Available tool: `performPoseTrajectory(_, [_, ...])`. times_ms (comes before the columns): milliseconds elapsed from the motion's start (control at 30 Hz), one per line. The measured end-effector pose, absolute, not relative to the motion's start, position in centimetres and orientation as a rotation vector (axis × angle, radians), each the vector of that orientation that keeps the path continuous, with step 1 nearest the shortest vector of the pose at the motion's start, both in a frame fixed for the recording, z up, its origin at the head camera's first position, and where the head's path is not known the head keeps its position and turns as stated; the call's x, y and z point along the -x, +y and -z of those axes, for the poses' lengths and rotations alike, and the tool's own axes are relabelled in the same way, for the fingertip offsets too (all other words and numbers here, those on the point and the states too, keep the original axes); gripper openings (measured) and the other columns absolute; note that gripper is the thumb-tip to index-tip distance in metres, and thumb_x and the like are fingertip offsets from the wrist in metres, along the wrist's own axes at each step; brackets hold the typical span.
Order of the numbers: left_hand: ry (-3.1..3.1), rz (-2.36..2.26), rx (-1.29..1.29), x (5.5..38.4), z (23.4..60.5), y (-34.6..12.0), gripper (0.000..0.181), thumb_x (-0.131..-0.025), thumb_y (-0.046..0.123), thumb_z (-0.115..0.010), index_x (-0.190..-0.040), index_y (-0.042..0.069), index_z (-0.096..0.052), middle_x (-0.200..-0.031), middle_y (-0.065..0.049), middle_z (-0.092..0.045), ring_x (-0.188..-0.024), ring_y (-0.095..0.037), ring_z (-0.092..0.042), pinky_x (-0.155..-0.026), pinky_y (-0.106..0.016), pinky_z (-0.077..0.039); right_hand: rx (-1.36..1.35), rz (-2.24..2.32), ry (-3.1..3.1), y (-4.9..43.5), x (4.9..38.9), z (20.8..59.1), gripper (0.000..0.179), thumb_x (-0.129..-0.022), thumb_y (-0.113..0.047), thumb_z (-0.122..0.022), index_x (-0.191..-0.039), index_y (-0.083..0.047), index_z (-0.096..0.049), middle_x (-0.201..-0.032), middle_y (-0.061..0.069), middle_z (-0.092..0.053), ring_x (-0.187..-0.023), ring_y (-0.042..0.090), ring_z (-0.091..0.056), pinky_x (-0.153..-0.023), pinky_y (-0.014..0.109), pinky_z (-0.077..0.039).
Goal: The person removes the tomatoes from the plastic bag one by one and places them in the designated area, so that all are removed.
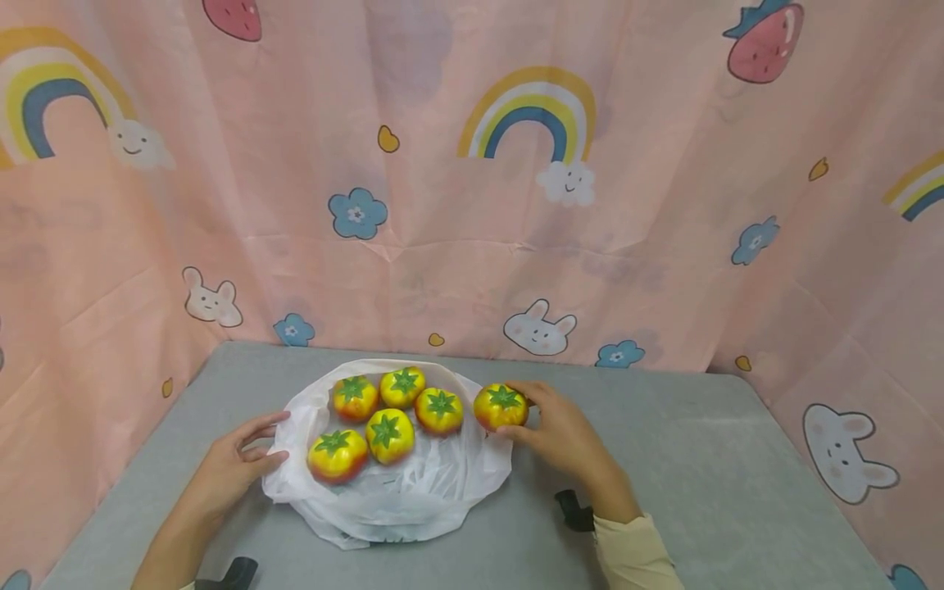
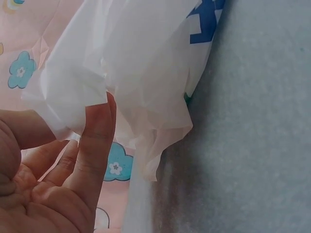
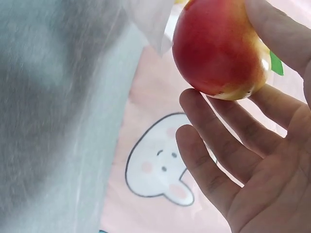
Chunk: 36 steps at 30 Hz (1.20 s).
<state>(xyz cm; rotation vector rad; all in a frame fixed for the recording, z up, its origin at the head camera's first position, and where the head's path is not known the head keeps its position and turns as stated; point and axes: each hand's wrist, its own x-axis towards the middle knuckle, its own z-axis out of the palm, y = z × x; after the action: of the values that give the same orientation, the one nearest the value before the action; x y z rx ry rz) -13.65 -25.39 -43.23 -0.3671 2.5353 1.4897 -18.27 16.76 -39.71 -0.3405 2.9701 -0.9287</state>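
A white plastic bag lies spread on the table with its mouth facing up. Inside it sit several yellow-red tomatoes with green star-shaped tops. At the bag's left rim my left hand pinches the thin plastic; folds of it cover part of the fingertips in the left wrist view. My right hand holds another tomato between thumb and fingers, over the bag's right rim. That tomato's red underside faces the right wrist camera.
The grey table extends around the bag. Behind and beside it hangs a pink curtain printed with rainbows, rabbits and flowers. Black straps or mounts sit at both wrists.
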Motion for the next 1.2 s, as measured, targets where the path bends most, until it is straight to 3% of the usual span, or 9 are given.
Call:
performPoseTrajectory(333, [2.525,-1.499,0.353,13.5,43.5,-25.6,0.068,-0.092,0.021,-0.071,-0.152,0.013,-0.040,-0.143,-0.025,-0.044,-0.094,-0.016,-0.061,-0.077,-0.016,-0.055,0.366,0.944,3.006,19.0,19.0,40.3,0.068,-0.083,-0.041,-0.079,-0.142,-0.017,-0.054,-0.137,0.008,-0.058,-0.116,0.030,-0.060,-0.098,0.051,-0.053])
performPoseTrajectory(567, [2.502,-1.499,0.393,13.4,43.5,-25.8,0.068,-0.092,0.019,-0.071,-0.153,0.013,-0.039,-0.142,-0.025,-0.043,-0.098,-0.018,-0.062,-0.082,-0.024,-0.059,0.313,0.912,3.011,19.9,19.8,40.6,0.069,-0.085,-0.038,-0.078,-0.144,-0.014,-0.051,-0.141,0.012,-0.056,-0.120,0.032,-0.057,-0.102,0.055,-0.049])
performPoseTrajectory(967, [2.498,-1.520,0.389,13.8,43.3,-25.4,0.068,-0.092,0.020,-0.072,-0.152,0.014,-0.040,-0.142,-0.025,-0.044,-0.097,-0.016,-0.063,-0.077,-0.020,-0.057,0.233,0.795,3.034,21.7,21.3,42.8,0.068,-0.085,-0.031,-0.078,-0.143,-0.007,-0.051,-0.138,0.018,-0.057,-0.121,0.036,-0.056,-0.105,0.057,-0.045])
performPoseTrajectory(1200, [2.512,-1.496,0.403,13.7,43.0,-25.4,0.069,-0.091,0.021,-0.072,-0.152,0.015,-0.040,-0.143,-0.024,-0.044,-0.103,-0.020,-0.062,-0.082,-0.024,-0.059,0.197,0.864,2.990,21.5,21.3,43.4,0.070,-0.086,-0.031,-0.078,-0.146,-0.008,-0.048,-0.143,0.019,-0.052,-0.124,0.037,-0.055,-0.107,0.057,-0.044])
